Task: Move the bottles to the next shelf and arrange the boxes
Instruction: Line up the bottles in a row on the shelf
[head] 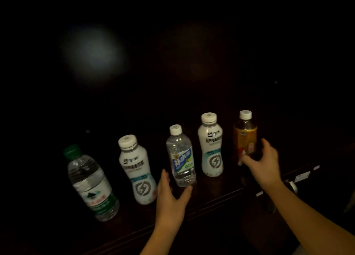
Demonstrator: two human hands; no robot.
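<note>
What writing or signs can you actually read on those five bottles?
"补水" in blue: the clear middle bottle with white cap.
Grey lightning-bolt circle, no words: both white opaque bottles; their text is blurred.
Green-capped clear water bottle and amber bottle: labels unreadable.

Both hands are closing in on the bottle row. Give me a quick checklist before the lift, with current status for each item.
1. All five bottles upright on the shelf edge: ok.
2. Left hand open around the base of the clear blue-label bottle: ok, not yet closed on it.
3. Right hand on the amber bottle: fingers at its lower side; firm grip cannot tell.
4. Caps in place on all bottles: ok.
5. Two white bottles stand close beside the clear one: not ok, knock risk.
6. Next shelf and boxes visible: cannot tell, too dark.
</note>
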